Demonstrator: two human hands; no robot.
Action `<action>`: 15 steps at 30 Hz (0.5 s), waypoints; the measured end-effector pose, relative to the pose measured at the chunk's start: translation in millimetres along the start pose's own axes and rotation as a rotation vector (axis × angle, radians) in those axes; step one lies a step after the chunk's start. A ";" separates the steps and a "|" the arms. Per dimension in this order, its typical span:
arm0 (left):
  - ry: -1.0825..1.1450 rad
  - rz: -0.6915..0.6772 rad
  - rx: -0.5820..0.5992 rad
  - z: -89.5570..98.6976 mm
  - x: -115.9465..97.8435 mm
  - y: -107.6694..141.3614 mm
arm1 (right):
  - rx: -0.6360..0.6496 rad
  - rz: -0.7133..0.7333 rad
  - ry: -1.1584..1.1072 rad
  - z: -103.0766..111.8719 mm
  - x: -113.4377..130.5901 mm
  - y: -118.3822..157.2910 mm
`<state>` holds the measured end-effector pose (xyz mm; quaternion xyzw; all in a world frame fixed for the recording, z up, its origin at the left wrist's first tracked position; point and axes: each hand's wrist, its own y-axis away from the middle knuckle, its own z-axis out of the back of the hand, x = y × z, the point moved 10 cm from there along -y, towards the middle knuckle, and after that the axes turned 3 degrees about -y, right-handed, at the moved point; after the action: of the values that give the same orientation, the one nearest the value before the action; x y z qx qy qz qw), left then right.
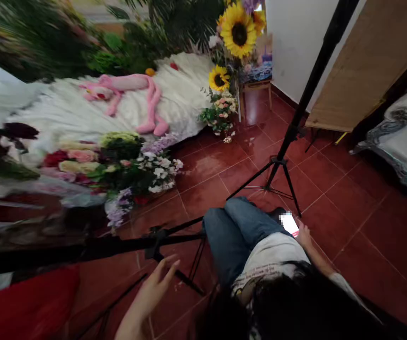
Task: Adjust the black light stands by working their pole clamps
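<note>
My right hand is closed around a phone with a bright screen, low beside my thigh. Out to the left, my left hand has its fingers stretched and holds nothing. A tripod's black leg joint is the nearest thing to it; whether they touch I cannot tell. Between the hands are my knees in blue jeans and a white shirt. Dark hair covers part of the lower view.
A second black tripod stands ahead on red floor tiles. Artificial flowers line a bed with white cloth, where a pink plush toy lies. Sunflowers, a board and a silver-framed white seat stand around.
</note>
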<state>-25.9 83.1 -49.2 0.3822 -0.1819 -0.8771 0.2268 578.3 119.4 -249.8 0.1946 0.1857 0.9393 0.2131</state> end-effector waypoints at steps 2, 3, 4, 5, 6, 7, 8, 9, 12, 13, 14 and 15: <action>-0.002 0.004 0.004 -0.9 1.4 -1.2 | 0.008 -0.021 0.009 -0.6 -2.1 0.2; -0.003 0.005 0.007 -1.3 1.5 -1.8 | 0.011 -0.030 0.013 -1.0 -3.1 0.2; -0.003 0.005 0.011 -1.7 0.9 -2.5 | 0.015 -0.038 0.017 -1.7 -4.2 -0.1; -0.004 0.005 0.015 -2.0 -0.1 -3.0 | 0.018 -0.048 0.023 -2.5 -5.5 -0.6; -0.004 0.004 0.018 -1.9 -2.0 -3.4 | 0.020 -0.054 0.027 -3.4 -6.5 -1.3; -0.003 0.000 0.022 -1.7 -4.7 -3.7 | 0.022 -0.055 0.029 -4.4 -7.3 -2.2; -0.003 -0.005 0.029 -1.6 -7.7 -3.7 | 0.023 -0.055 0.028 -5.3 -7.9 -3.3; -0.006 -0.009 0.034 -1.2 -10.5 -3.5 | 0.025 -0.056 0.025 -6.2 -8.4 -4.4; -0.026 0.000 0.050 -0.7 -14.8 -3.3 | 0.036 -0.066 0.026 -8.9 -10.6 -7.0; -0.031 0.005 0.052 -0.9 -14.6 -3.7 | 0.038 -0.071 0.030 -9.4 -11.1 -7.4; -0.033 0.007 0.052 -1.2 -14.0 -4.3 | 0.038 -0.073 0.034 -9.7 -11.1 -7.5; -0.032 0.007 0.051 -1.7 -12.9 -5.3 | 0.037 -0.072 0.039 -9.7 -10.6 -7.3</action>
<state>-18.2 94.2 -45.4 0.3731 -0.2090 -0.8775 0.2172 585.2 117.9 -264.3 0.1732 0.2142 0.9310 0.2395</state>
